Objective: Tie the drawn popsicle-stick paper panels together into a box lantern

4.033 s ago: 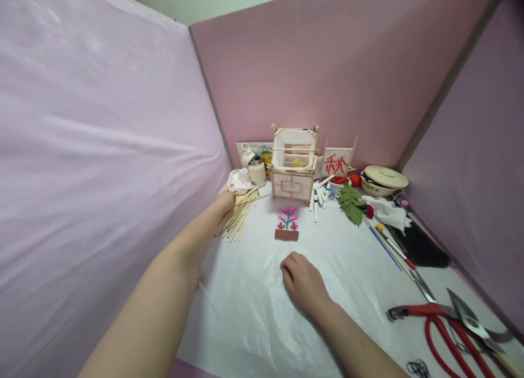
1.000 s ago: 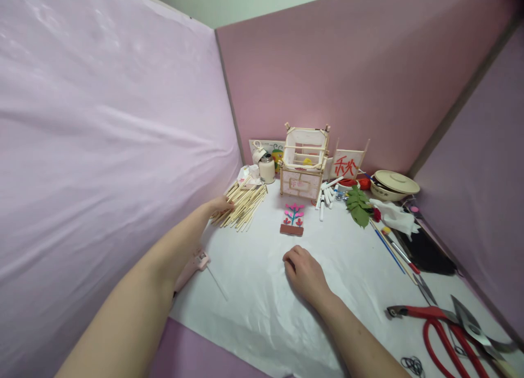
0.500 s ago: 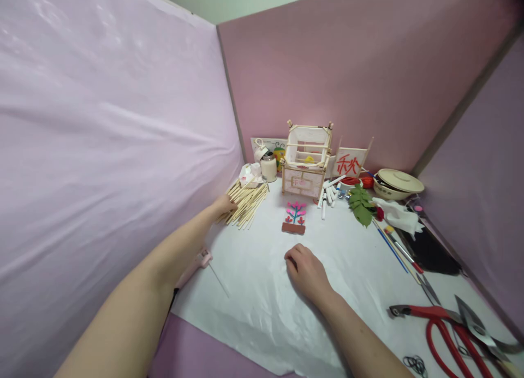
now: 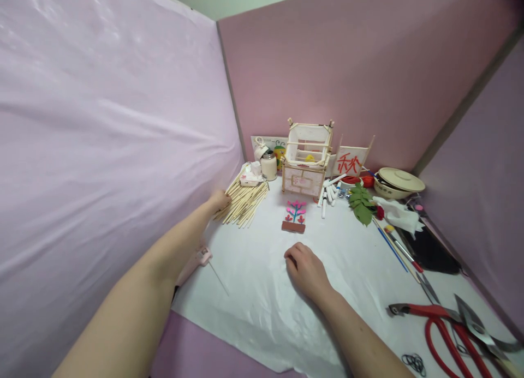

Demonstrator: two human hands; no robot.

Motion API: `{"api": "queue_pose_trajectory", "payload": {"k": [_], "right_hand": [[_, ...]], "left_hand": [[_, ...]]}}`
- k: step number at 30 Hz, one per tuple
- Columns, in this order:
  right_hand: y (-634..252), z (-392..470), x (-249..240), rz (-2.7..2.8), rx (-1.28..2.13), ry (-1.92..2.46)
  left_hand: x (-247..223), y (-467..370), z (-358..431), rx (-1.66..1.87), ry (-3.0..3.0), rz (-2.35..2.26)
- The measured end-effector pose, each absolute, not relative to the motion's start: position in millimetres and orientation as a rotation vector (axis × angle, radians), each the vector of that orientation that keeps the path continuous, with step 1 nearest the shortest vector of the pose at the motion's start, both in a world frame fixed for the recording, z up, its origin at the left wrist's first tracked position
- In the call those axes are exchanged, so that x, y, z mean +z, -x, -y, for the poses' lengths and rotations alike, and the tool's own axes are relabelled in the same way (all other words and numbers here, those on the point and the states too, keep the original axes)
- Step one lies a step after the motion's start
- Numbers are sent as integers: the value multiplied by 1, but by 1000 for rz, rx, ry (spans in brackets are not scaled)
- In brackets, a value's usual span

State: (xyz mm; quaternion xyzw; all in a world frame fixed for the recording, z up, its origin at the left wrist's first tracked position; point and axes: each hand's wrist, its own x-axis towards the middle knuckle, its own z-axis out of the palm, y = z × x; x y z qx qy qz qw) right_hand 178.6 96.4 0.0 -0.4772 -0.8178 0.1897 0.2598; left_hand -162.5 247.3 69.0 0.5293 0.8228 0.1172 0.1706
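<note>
At the left, my left hand point(image 4: 220, 200) is at the near-left edge of a pile of thin wooden sticks point(image 4: 248, 203). Its fingers are closed on a wooden stick point(image 4: 234, 183) that slants up and away toward the back; the fingertips are partly hidden. My right hand point(image 4: 306, 269) rests on the white sheet point(image 4: 262, 291) with its fingers curled in, and nothing shows in it. Just beyond that hand lies a small panel with a pink-flowered plant and a brown base point(image 4: 293, 217). Behind this stands a frame house of sticks and white panels point(image 4: 305, 179).
A pink glue gun point(image 4: 196, 261) lies beneath my left forearm. At the back are a jar point(image 4: 269, 166), white markers point(image 4: 328, 195) and a lidded bowl point(image 4: 397, 183). Green leaves point(image 4: 361, 204), brushes point(image 4: 403, 250), red-handled shears point(image 4: 440, 318) and black cord point(image 4: 414, 363) lie to the right.
My left hand has shifted slightly left and away, and a stick now juts from it toward the back along the pile's left side. My right hand has stayed in place.
</note>
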Motion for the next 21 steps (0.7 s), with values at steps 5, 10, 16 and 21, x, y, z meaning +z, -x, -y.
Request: {"api": "queue_pose_trajectory", "payload": {"k": [5,10,16,21], "right_hand": [[-178,-97,1,2232,514,1300],[-179,-96,2,2231,521,1304],[-178,-97,0,2217,521,1281],[-179,-97,0,2213,525,1283]], "left_hand": [[69,176,-242,241,-1491,-2350],[63,180,-238,300,-1502,-2284],[63,181,-238,357,-1533,-2376],[60,168,-241,354,-1565,-2377]]}}
